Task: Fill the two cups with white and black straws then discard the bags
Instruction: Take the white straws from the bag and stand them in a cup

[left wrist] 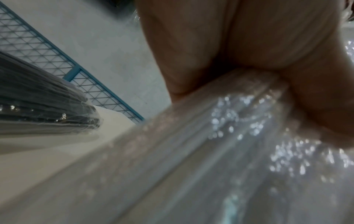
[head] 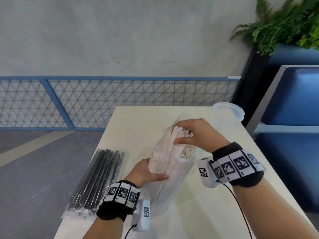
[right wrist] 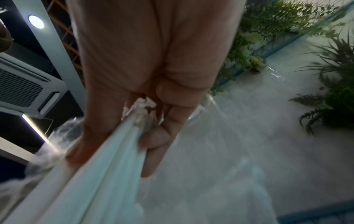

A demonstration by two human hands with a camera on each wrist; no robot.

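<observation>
A clear bag of white straws (head: 159, 163) stands tilted at the middle of the white table (head: 215, 213). My left hand (head: 148, 172) grips the bag around its middle. My right hand (head: 188, 133) reaches into the bag's open top and pinches a bunch of white straws (right wrist: 99, 166) by their upper ends; those straws sit higher than the others. In the left wrist view, the left hand (left wrist: 249, 45) wraps the crinkled bag (left wrist: 210, 144). A sealed bag of black straws (head: 100, 180) lies at the table's left edge. A clear cup (head: 227, 112) stands at the far right corner. Another clear cup seems to surround the bag's lower part (head: 162, 204).
A blue mesh fence (head: 103, 100) runs behind the table, with grey floor to the left. A blue padded bench (head: 293, 100) and a fern planter (head: 284, 23) stand at the right. The black straw bag (left wrist: 47, 106) overhangs the table's left edge.
</observation>
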